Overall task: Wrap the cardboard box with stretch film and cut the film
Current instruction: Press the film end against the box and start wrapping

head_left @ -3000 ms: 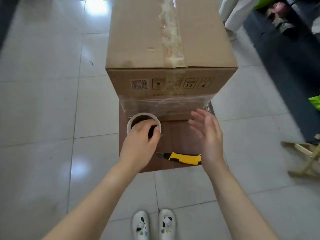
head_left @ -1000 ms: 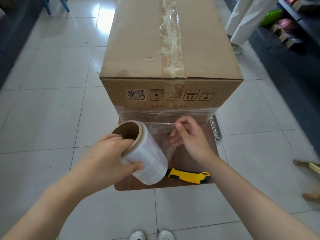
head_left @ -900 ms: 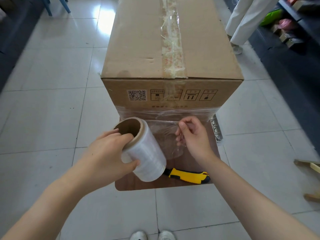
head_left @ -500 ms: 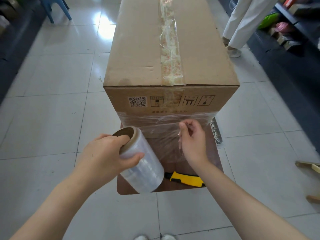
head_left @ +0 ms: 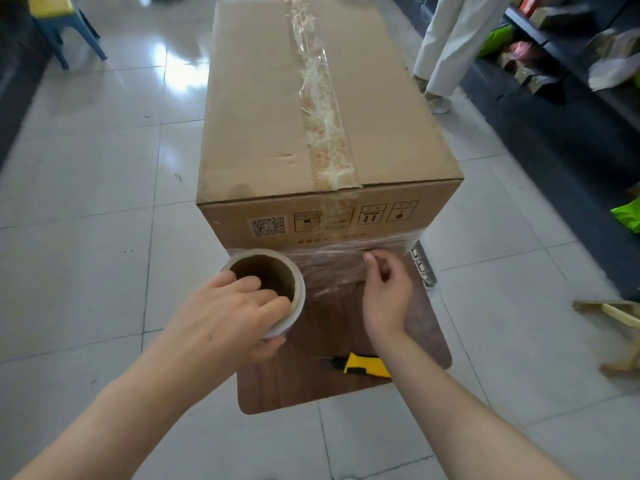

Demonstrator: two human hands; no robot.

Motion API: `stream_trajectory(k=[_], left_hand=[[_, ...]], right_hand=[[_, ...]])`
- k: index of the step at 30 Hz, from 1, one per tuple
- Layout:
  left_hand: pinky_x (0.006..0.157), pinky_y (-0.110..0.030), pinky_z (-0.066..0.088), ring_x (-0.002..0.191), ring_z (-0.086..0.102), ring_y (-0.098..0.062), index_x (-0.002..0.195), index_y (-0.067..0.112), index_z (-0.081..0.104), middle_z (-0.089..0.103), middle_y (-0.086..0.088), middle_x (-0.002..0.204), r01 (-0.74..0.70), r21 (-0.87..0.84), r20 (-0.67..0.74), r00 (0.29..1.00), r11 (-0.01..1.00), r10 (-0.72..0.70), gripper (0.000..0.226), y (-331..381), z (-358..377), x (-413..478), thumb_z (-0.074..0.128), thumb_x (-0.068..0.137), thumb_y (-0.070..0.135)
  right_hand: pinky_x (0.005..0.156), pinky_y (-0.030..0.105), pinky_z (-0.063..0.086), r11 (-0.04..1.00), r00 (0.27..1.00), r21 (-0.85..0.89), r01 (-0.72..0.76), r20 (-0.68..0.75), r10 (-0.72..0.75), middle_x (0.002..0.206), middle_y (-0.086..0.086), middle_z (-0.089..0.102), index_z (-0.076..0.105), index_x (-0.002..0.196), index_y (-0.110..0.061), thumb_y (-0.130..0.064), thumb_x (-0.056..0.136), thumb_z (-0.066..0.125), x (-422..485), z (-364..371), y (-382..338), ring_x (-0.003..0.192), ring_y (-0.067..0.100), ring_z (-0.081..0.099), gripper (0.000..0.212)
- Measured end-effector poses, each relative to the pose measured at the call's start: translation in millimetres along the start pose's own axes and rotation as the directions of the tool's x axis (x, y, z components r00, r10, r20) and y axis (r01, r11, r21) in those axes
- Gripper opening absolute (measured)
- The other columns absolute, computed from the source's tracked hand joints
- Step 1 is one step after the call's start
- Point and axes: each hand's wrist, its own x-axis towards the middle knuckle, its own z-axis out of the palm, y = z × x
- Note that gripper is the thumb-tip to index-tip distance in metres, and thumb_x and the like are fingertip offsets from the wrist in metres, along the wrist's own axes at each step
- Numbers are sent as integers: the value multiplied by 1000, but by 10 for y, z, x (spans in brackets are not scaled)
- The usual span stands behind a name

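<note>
A large cardboard box [head_left: 311, 116] stands on a dark wooden board [head_left: 304, 386] over a pale tiled floor [head_left: 86, 237], its top seam closed with a long strip of clear tape [head_left: 322, 109]; printed symbols and a square code sit on the near face, and below them a band of stretch film [head_left: 346, 251] runs wrinkled across that face to the right corner. The left hand [head_left: 228, 317] grasps the roll of film [head_left: 273, 271] just in front of the box's lower left corner, open end up; its fingers hook over the rim into the brown core while the thumb curls under the outer side. A loose sheet of film runs from the roll toward the right hand [head_left: 386, 292], which is held close to the wrapped band with fingers curled inward and the forefinger raised; whether it pinches the film cannot be told. A yellow and black knife [head_left: 363, 365] lies on the board near the right wrist, partly hidden by the forearm. A blue stool [head_left: 59, 26] stands at far left; a person's legs in pale trousers [head_left: 450, 39] stand beyond the box at right, beside dark shelves [head_left: 571, 46] of goods.
</note>
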Motion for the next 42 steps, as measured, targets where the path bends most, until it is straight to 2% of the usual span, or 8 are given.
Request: stream_trajectory(k=[5, 10, 17, 23, 29, 35, 40, 42], left_hand=[[61, -28, 51, 60, 64, -20, 72, 19, 66, 69, 5, 67, -6, 0, -22, 1000, 1000, 6, 34, -35, 59, -59, 90, 52, 34], [58, -28, 50, 58, 62, -21, 70, 18, 65, 67, 4, 65, -28, 6, -61, 998, 1000, 29, 31, -131, 103, -108, 88, 54, 33], [60, -28, 51, 59, 63, -21, 71, 18, 67, 69, 3, 67, -60, -3, -71, 996, 998, 60, 29, -266, 106, -149, 88, 56, 30], [60, -29, 52, 57, 62, -22, 69, 16, 66, 68, 2, 64, -75, -12, -101, 992, 997, 73, 30, -294, 101, -126, 89, 52, 28], [58, -29, 51, 56, 62, -23, 68, 15, 67, 67, 2, 63, -78, -12, -112, 991, 997, 76, 32, -284, 106, -106, 90, 50, 27], [58, -29, 51, 55, 62, -23, 68, 16, 67, 67, 2, 63, -82, -8, -104, 991, 997, 80, 32, -327, 94, -121, 90, 50, 28], [56, -29, 50, 56, 61, -23, 69, 16, 67, 67, 3, 63, -75, 7, -93, 993, 997, 75, 31, -328, 94, -112, 89, 51, 28], [56, -29, 50, 55, 61, -23, 68, 16, 67, 67, 2, 63, -67, 6, -94, 993, 998, 67, 31, -313, 89, -93, 89, 50, 28]], right_hand=[[60, 19, 49, 974, 980, 223, -48, -177, 89, 78, -4, 61, 53, 91, -24, -22, 98, 52, -122, 251, -130, 65, 2, 59, 7], [62, 39, 59, 903, 949, 412, -125, -217, 230, 90, 16, 63, 35, 82, -26, -22, 96, 54, -113, 413, -159, 72, 28, 71, 24], [71, 37, 60, 896, 957, 409, -174, -145, 252, 88, 18, 61, 52, 94, -7, -26, 98, 51, -116, 419, -133, 75, 22, 67, 19], [73, 29, 52, 835, 937, 470, -285, -46, 346, 79, 5, 50, 44, 89, -15, -6, 98, 38, -52, 409, -186, 73, 18, 54, 14], [81, 36, 46, 804, 904, 476, -358, -39, 426, 96, 9, 49, 41, 96, -17, -25, 102, 39, -46, 517, -230, 84, 20, 51, 10], [63, 17, 43, 874, 946, 414, -255, -80, 314, 70, 3, 47, 46, 74, -14, -13, 98, 41, -31, 425, -212, 67, 17, 49, 25], [80, 41, 47, 809, 920, 466, -359, 33, 390, 68, 4, 47, 47, 74, -10, -13, 100, 38, 110, 346, -187, 61, 19, 52, 28], [80, 38, 51, 788, 915, 482, -384, 81, 396, 72, 6, 50, 51, 80, -9, -19, 102, 40, 75, 310, -174, 67, 21, 55, 27]])
